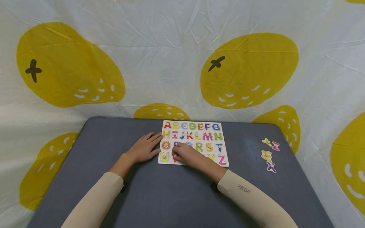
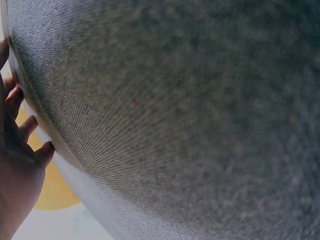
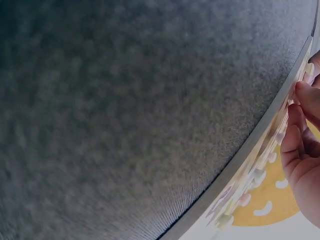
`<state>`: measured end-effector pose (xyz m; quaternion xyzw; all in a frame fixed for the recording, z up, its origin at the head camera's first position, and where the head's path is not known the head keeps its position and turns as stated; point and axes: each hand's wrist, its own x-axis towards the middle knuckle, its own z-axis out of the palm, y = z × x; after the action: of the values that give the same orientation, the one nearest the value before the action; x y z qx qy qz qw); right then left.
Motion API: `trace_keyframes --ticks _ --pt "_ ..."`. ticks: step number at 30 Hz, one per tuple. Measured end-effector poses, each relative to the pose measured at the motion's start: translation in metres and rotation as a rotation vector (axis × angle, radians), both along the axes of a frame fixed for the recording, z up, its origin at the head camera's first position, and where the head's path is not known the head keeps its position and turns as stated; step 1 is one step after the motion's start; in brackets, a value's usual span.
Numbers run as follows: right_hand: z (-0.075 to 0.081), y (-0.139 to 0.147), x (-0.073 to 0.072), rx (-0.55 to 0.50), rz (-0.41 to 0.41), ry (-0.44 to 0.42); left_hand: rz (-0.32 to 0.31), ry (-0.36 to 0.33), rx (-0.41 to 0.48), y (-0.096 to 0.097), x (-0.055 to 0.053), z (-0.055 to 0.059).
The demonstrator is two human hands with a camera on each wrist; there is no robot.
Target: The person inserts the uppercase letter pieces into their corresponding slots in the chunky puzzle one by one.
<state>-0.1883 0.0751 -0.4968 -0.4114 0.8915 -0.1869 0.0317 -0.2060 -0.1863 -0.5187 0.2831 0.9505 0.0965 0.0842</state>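
Note:
A white alphabet puzzle board (image 1: 205, 130) lies near the table's far edge, with knobbed letter pieces in its upper rows. My right hand (image 1: 186, 154) reaches over its lower left part and pinches the red letter V piece (image 1: 175, 157) at its place in the bottom row. In the right wrist view the thumb and fingers of that hand (image 3: 305, 165) are bent together close over the board's face. Palm down, my left hand (image 1: 144, 148) rests with spread fingers against the board's left edge. The right hand covers part of the two lower rows.
Right of the board, loose letter pieces lie on the dark grey table (image 1: 159, 196): a yellow Y (image 1: 266, 142), a pink Z (image 1: 275, 146), a yellow W (image 1: 266, 155) and a purple X (image 1: 271, 167). A white curtain (image 1: 159, 72) with yellow fruit shapes hangs behind the table.

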Motion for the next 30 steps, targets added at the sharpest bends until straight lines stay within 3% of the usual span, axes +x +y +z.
trace_keyframes --ticks 6,12,18,30 --pt "0.002 0.005 0.001 0.010 -0.003 0.002 0.001 -0.002 -0.005 0.000 0.000 -0.001" --pt "0.012 0.032 0.002 -0.014 -0.029 -0.018 -0.001 0.002 -0.007 0.000 0.000 0.000" --pt "0.022 0.073 0.003 -0.049 -0.102 -0.059 0.001 -0.006 -0.012 -0.001 -0.001 -0.001" --pt "0.020 0.183 -0.001 -0.121 -0.319 0.063 -0.007 -0.001 0.003 -0.001 0.001 0.001"
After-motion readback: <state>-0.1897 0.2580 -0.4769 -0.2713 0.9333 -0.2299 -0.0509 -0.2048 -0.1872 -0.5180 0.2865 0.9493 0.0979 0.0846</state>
